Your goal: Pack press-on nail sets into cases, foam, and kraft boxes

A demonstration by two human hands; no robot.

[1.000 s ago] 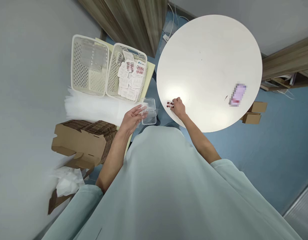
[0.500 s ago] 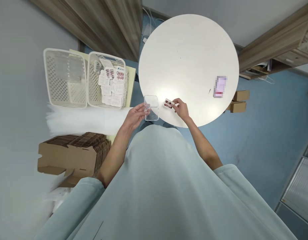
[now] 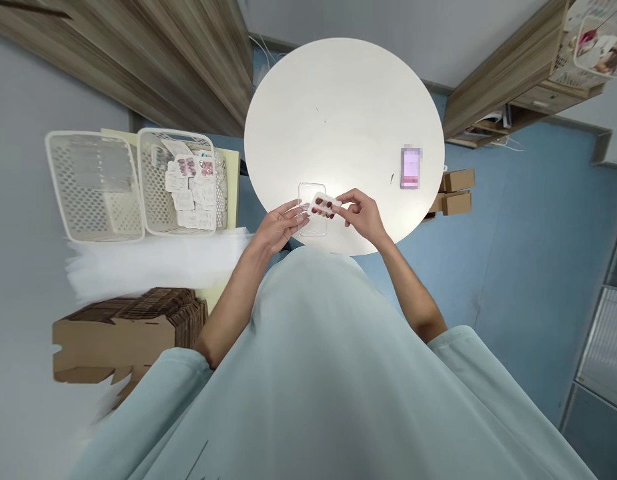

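Big round table point(image 3: 338, 80) runs way out front, baskets point(image 3: 153, 193) off left. Left hand point(image 3: 277, 228) grips a clear case point(image 3: 318, 229) near the close edge; phone point(image 3: 411, 165) sits by the right edge. Right hand point(image 3: 364, 215) pinches a red-spotted card point(image 3: 322, 205) overlapping the case.

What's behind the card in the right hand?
The open clear case, held by the left hand: parts of it show above and below the card, with the white table beyond. The card covers part of the case's middle; whether they touch can't be told.
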